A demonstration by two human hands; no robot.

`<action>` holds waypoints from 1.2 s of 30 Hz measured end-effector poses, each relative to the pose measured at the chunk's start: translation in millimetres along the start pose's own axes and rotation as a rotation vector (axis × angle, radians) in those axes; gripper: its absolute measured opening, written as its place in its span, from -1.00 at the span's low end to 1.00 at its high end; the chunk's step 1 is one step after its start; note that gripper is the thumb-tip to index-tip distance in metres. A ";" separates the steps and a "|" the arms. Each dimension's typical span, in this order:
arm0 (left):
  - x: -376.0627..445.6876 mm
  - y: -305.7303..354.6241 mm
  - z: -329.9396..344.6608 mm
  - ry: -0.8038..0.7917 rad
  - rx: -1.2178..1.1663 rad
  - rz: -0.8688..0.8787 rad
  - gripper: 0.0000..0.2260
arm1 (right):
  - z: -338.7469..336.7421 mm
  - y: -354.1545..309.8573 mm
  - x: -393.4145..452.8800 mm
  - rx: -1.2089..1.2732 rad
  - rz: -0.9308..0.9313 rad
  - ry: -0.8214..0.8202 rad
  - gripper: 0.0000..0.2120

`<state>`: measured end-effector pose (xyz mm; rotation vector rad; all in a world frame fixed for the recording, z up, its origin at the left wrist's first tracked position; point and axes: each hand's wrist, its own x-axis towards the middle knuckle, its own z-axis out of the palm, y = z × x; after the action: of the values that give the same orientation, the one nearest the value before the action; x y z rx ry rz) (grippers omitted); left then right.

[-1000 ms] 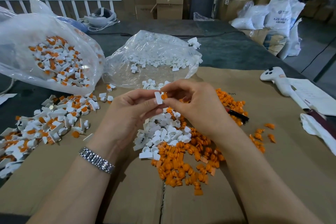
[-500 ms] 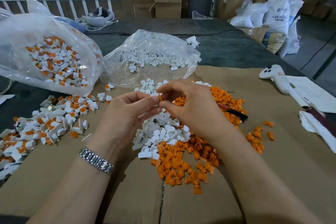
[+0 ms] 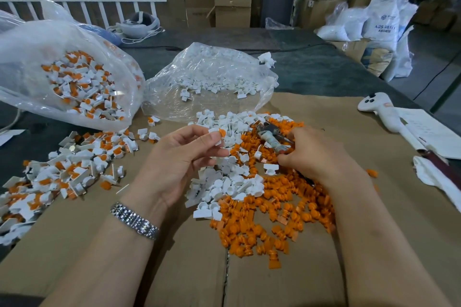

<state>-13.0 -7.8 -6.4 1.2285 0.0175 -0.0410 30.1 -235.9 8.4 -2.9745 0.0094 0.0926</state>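
Left grip (image 3: 184,164) round white-orange piece (image 3: 217,135), metal tool (image 3: 270,136) beside right grip (image 3: 316,157)

Fingertips of right hand (image 3: 316,157) sunk among orange plugs (image 3: 262,227); whether they pinch something, not possible to tell. Metal tool (image 3: 272,137) just beyond it is motion-blurred, kind unclear. White cap (image 3: 215,136) in left hand (image 3: 179,164) partly covered by thumb and fingers. Bag of assembled pieces (image 3: 30,57) and loose pile (image 3: 62,172) below it cut by left edge. White cloth (image 3: 434,177) cut by right edge. Print on far sack (image 3: 384,20) blurred, only partly readable.
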 end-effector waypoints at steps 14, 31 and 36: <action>-1.9 3.7 -1.4 0.070 -0.052 0.105 -0.94 | -34.2 -18.2 -36.3 0.923 -0.302 -0.348 -0.89; -1.0 -0.2 -0.9 0.167 0.061 0.186 -0.93 | -24.7 -42.9 -50.2 0.521 -0.426 -0.258 -0.66; -0.2 -1.1 -0.9 0.177 0.027 0.159 -0.90 | -17.3 -53.3 -50.4 0.460 -0.420 -0.149 -0.60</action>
<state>-13.2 -7.3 -7.8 1.2541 0.0734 0.2071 -18.6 -186.1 37.3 -2.4431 -0.5321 0.2237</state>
